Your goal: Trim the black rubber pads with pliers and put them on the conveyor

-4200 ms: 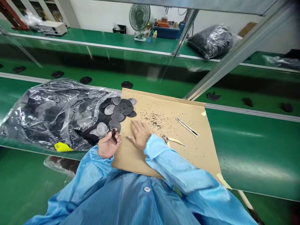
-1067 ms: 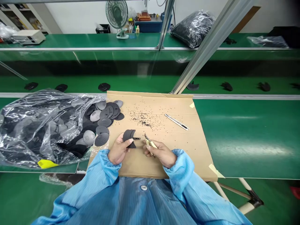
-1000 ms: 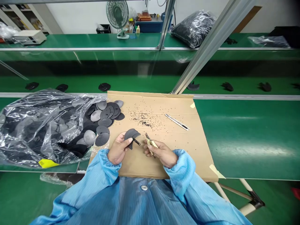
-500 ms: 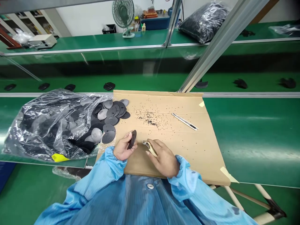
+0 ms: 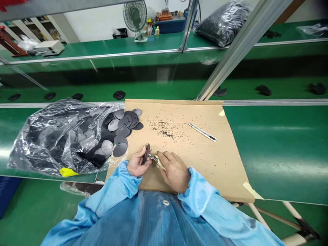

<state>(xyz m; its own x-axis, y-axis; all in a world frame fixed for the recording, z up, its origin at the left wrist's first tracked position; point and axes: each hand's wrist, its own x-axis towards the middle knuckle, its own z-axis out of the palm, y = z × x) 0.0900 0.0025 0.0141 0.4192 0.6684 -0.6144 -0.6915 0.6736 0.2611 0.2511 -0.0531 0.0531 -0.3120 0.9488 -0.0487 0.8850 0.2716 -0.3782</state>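
Observation:
My left hand (image 5: 137, 163) holds a dark disc-shaped piece (image 5: 145, 154) on edge between thumb and fingers. My right hand (image 5: 175, 171) is wrapped round cutting pliers (image 5: 160, 163) with cream handles, and their metal jaws meet the edge of the dark piece. Beneath both hands lies a cardboard sheet (image 5: 205, 171), with small black crumbs (image 5: 166, 133) scattered over its middle. Left of my hands, grey and black discs (image 5: 123, 132) spill from a clear plastic bag (image 5: 58, 136).
A white-handled knife (image 5: 203, 132) lies on the cardboard's right part. Small dark stacks (image 5: 119, 95) stand along the green belt beyond. A metal post (image 5: 230, 51) slants at the right. A fan (image 5: 135, 17) stands at the back.
My right hand has moved left with the pliers, closing the gap to the dark piece. My left hand has shifted slightly right.

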